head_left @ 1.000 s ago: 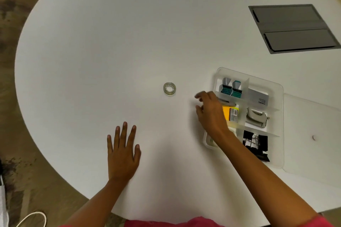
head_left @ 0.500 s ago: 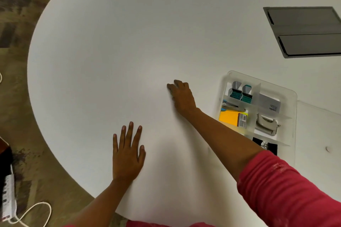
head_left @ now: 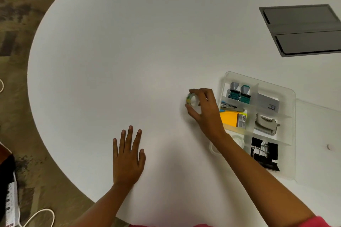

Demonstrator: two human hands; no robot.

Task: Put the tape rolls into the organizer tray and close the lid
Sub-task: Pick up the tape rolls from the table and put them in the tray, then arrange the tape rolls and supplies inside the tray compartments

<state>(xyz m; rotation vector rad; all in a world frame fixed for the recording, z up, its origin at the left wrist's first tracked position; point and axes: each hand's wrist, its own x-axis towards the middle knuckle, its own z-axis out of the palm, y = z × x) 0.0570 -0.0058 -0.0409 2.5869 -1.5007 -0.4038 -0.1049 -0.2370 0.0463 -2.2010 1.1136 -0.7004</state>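
My right hand [head_left: 205, 110] pinches a small clear tape roll [head_left: 192, 99] between thumb and fingers, just left of the clear organizer tray [head_left: 287, 96]. The roll is tilted on edge, slightly above the white table. Another clear tape roll [head_left: 239, 140] lies in the tray's near-left compartment, partly hidden by my forearm. The tray's translucent lid [head_left: 321, 134] lies flat to the right of the tray. My left hand [head_left: 128, 156] rests flat on the table with fingers spread, holding nothing.
The tray holds two stamps [head_left: 239, 93], a stapler [head_left: 231, 107], a yellow box [head_left: 232, 120], a hole punch [head_left: 265, 123] and black binder clips [head_left: 263, 153]. A grey cable hatch [head_left: 302, 29] sits in the table at far right. A power strip and cord lie on the floor at lower left.
My right hand reached left from the tray to the tape roll on the table, closed on it, and has carried it back toward the tray. My left hand has stayed flat.
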